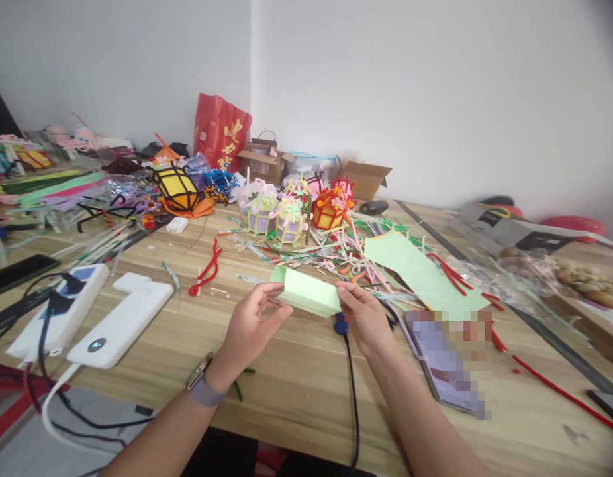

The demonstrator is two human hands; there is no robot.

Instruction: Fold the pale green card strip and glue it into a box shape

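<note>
left hand [250, 322]: fingers curled, pinching the left end of the pale green folded paper strip [309, 292] between thumb and fingertips; grey-strapped wristwatch [203, 383] on the wrist.
right hand [362, 311]: closed on the strip's right end, thumb on top — grip looks light.
paper strip: held just above the light wooden tabletop [296, 384], near the middle, between both hands; left end bent up in a flap.
nearby: larger pale green paper sheet [420, 268] lies right of the hands; phone with pixelated screen [448, 361] near right, beside the right forearm; black cable with blue plug [343, 331] runs under the right hand.
far clutter: heap of coloured pipe cleaners and small pipe-cleaner lanterns [291, 218] just beyond the strip; red pipe cleaner [207, 268] to the left.
left side: two white power banks [120, 324] with cables.
risk – crease: thin paper, so an uneven pull from either hand could probably fold it crooked or tear it at the flap.
risk – slip: a light pinch may let the strip drop into the clutter.
risk – snag: right forearm sits close to phone and cable — a sweep could push the phone or drag the plug.
</note>
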